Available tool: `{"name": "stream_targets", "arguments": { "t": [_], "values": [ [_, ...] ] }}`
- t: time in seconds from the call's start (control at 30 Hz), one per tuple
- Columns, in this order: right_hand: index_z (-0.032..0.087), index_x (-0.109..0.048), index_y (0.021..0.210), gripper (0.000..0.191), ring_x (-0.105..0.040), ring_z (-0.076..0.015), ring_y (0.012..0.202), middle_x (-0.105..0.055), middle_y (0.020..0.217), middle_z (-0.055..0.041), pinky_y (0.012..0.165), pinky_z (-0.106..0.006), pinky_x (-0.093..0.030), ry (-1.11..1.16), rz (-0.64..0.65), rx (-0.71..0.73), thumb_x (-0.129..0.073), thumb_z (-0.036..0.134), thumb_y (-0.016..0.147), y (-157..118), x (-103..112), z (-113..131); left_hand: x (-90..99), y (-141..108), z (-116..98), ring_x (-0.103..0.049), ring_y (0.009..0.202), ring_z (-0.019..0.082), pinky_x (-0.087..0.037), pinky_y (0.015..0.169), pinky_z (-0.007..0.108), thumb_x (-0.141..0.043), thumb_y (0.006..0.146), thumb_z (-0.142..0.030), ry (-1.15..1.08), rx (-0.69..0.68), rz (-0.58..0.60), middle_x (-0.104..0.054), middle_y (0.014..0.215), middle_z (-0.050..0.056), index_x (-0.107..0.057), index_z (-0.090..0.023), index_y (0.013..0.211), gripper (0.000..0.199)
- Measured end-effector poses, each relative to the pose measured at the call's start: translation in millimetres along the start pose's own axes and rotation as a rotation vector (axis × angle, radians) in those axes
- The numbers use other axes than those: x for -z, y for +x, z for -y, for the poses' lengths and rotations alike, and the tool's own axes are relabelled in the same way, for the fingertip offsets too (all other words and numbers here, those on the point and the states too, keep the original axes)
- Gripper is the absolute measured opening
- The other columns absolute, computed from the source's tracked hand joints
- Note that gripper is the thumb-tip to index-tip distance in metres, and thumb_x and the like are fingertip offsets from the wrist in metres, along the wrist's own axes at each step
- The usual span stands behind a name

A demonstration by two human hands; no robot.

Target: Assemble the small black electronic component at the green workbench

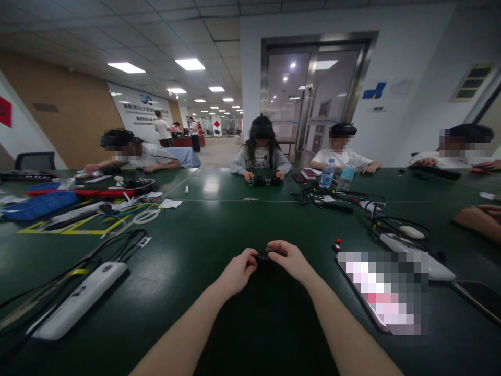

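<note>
Over the middle of the dark green table (188, 292), my two hands are close together around a small black object (263, 259) whose kind I cannot make out. My left hand (239, 271) is closed on its left end, with thumb and fingers pinched. From the right, my right hand (288, 259) comes in with thumb and forefinger nearly together. A tiny greyish piece seems to show at those fingertips, too small to name. Between the hands the object lies low, at or just above the tabletop.
A white power bank marked 2 (84, 300) with cables lies left, a lit phone (376, 297) right. Beyond are a small red-and-black item (337, 245), a blue tray (41, 204), tangled cables and water bottles (327, 174). Several people sit around the table; one forearm (479, 220) rests at right.
</note>
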State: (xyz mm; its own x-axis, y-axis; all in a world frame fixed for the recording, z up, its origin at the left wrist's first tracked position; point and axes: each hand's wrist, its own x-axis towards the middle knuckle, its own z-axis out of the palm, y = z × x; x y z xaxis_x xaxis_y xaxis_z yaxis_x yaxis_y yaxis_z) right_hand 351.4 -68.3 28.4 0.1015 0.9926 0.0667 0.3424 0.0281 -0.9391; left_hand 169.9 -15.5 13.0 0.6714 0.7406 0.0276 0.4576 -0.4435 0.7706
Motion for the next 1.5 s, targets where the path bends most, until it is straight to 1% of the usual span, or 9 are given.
{"name": "stream_targets", "arguments": {
  "t": [0.23,0.53,0.63,0.77,0.93,1.1,1.2,1.37,1.5],
  "values": [
    [0.021,-0.058,0.098,0.034,-0.056,-0.0172,0.091,-0.063,0.095,-0.0029,0.084,-0.034,-0.04,0.241,-0.09,-0.015,-0.063,0.032,0.066,5.6,7.3,-11.2,3.3,-0.8,3.5,-0.055,0.088,0.013,-0.04,0.08,0.028,-0.043,0.077,-0.022,0.035,-0.016,-0.016,-0.06,0.091,-0.001,-0.046,-0.024,0.105,0.029],
    [0.023,-0.059,0.098,0.035,-0.056,-0.018,0.091,-0.063,0.096,-0.0027,0.084,-0.035,-0.04,0.294,-0.112,-0.022,-0.063,0.034,0.065,6.5,6.9,-13.8,1.3,0.0,4.4,-0.054,0.089,0.013,-0.041,0.08,0.027,-0.045,0.076,-0.02,0.0,-0.019,0.0,-0.059,0.097,0.001,-0.046,-0.023,0.105,0.029],
    [0.022,-0.058,0.095,0.033,-0.057,-0.0172,0.09,-0.063,0.093,-0.0026,0.083,-0.034,-0.04,0.32,-0.114,-0.009,-0.065,0.032,0.065,7.2,5.5,-15.7,1.7,0.1,4.0,-0.055,0.086,0.012,-0.042,0.077,0.026,-0.043,0.078,-0.025,0.007,-0.02,-0.004,-0.059,0.098,0.001,-0.045,-0.023,0.108,0.03],
    [0.02,-0.059,0.096,0.033,-0.056,-0.0175,0.089,-0.063,0.092,-0.0029,0.083,-0.035,-0.04,0.272,-0.053,-0.025,-0.064,0.032,0.065,5.7,3.7,-14.3,1.2,1.9,0.1,-0.055,0.082,0.013,-0.042,0.074,0.026,-0.035,0.082,-0.034,0.019,0.022,-0.067,-0.06,0.091,0.001,-0.044,-0.023,0.111,0.032],
    [0.021,-0.056,0.103,0.036,-0.056,-0.0178,0.091,-0.061,0.096,-0.0029,0.083,-0.036,-0.041,0.227,0.009,-0.039,-0.061,0.03,0.069,2.2,-0.4,-11.1,-0.4,4.6,-5.7,-0.056,0.08,0.014,-0.042,0.069,0.026,-0.03,0.082,-0.044,-0.015,0.065,-0.105,-0.059,0.087,0.0,-0.049,-0.025,0.109,0.039],
    [0.02,-0.056,0.095,0.029,-0.057,-0.0175,0.085,-0.062,0.089,-0.0018,0.078,-0.034,-0.044,0.201,0.049,-0.021,-0.062,0.029,0.068,1.8,-6.8,-8.5,-2.8,7.0,-5.8,-0.055,0.073,0.014,-0.041,0.063,0.025,-0.033,0.078,-0.052,-0.022,0.076,-0.095,-0.06,0.085,0.001,-0.05,-0.025,0.11,0.044],
    [0.02,-0.058,0.09,0.026,-0.058,-0.0179,0.081,-0.062,0.085,-0.0016,0.075,-0.034,-0.045,0.16,0.067,-0.004,-0.062,0.031,0.067,2.8,-10.2,-7.8,-5.3,9.2,-3.8,-0.055,0.074,0.014,-0.041,0.065,0.026,-0.038,0.077,-0.051,-0.068,0.046,-0.079,-0.06,0.087,0.002,-0.05,-0.024,0.11,0.044],
    [0.02,-0.062,0.092,0.029,-0.058,-0.0188,0.078,-0.063,0.081,-0.0021,0.075,-0.033,-0.044,0.112,0.085,0.018,-0.062,0.034,0.067,5.1,-11.7,-10.5,-10.5,14.2,1.7,-0.054,0.081,0.014,-0.041,0.071,0.027,-0.042,0.078,-0.043,-0.175,-0.034,-0.07,-0.06,0.093,0.002,-0.055,-0.022,0.102,0.034],
    [0.02,-0.061,0.097,0.033,-0.058,-0.0199,0.084,-0.064,0.087,-0.0029,0.078,-0.034,-0.043,0.085,0.095,-0.005,-0.06,0.036,0.068,6.7,-9.3,-12.9,-12.3,14.4,5.1,-0.053,0.081,0.014,-0.041,0.07,0.026,-0.04,0.08,-0.041,-0.156,0.013,-0.076,-0.059,0.092,0.002,-0.055,-0.021,0.1,0.032]
  ]
}}
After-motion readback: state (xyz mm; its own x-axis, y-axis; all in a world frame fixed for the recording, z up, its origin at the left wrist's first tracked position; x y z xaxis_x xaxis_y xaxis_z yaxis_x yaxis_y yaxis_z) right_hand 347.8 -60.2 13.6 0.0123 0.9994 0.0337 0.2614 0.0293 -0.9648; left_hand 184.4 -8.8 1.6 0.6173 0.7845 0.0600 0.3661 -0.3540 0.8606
